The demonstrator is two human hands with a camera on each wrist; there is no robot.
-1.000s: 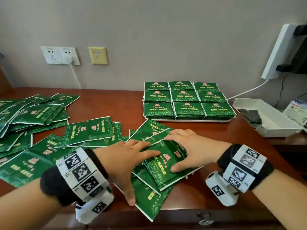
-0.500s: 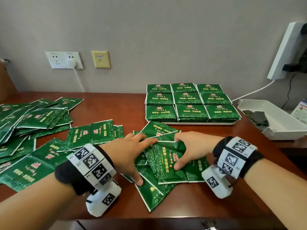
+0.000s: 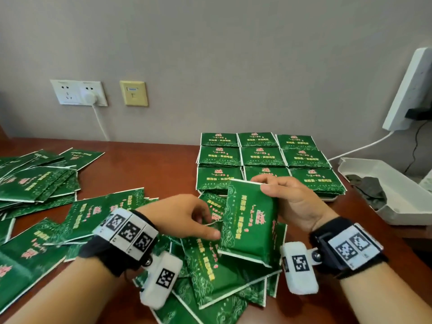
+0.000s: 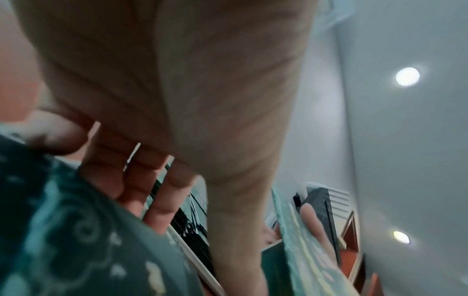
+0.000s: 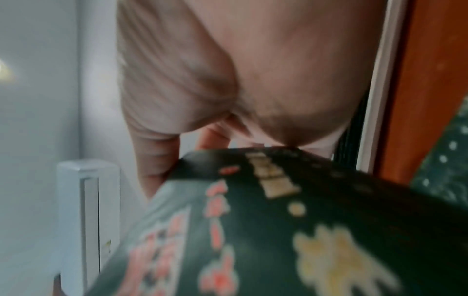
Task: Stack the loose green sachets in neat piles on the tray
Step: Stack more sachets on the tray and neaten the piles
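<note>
My right hand [image 3: 268, 187] holds a green sachet [image 3: 250, 220] tilted up off the table, thumb on its front near the top edge and fingers behind it; the right wrist view shows the printed face [image 5: 278, 230] close up. My left hand [image 3: 210, 226] pinches the edge of another green sachet [image 3: 216, 213] just left of it, with fingers [image 4: 152, 186] behind and thumb in front. Loose sachets [image 3: 210, 277] lie heaped under both hands. The tray [image 3: 328, 198] behind holds neat piles of sachets [image 3: 261, 157] in a three-by-three grid.
More loose sachets [image 3: 35, 183] are spread over the left of the wooden table [image 3: 145, 167]. A white open box [image 3: 402, 190] with a dark cloth stands at the right. Wall sockets [image 3: 79, 92] and a white cable [image 3: 100, 122] are at the back left.
Both hands pressed flat on the sachet heap a second ago. Now my right hand has lifted a sachet upright, and my left hand has curled onto the edge of another beside it.
</note>
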